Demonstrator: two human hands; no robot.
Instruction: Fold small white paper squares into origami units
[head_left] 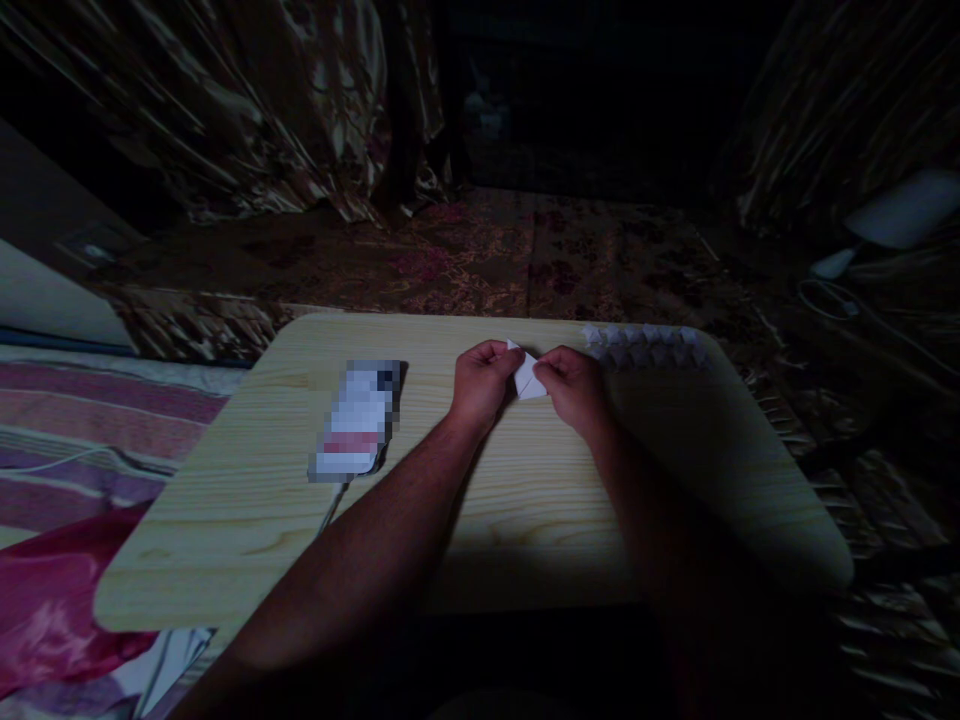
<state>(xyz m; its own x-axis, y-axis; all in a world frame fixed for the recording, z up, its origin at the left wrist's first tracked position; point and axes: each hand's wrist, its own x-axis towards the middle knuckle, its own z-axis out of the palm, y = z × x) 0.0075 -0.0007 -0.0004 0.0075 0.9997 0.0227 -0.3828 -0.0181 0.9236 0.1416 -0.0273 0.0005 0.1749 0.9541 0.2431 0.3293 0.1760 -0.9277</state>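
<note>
Between my two hands is a small piece of folded white paper (529, 382), with a crease and pointed corners showing. My left hand (481, 380) pinches its left side between thumb and fingers. On the right edge, my right hand (574, 385) pinches it the same way. The paper is held just over the wooden table (525, 500), and my fingers cover part of it. Beyond my right hand, two rows of small folded paper pieces (649, 345) lie along the table's far right edge.
A phone (352, 420), its screen blurred, lies on the table left of my left arm with a cable (332, 508) at its near end. A striped bedspread (90, 420) and pink cloth (67, 590) are at left. A lamp (904, 210) stands far right, before dark curtains (300, 90).
</note>
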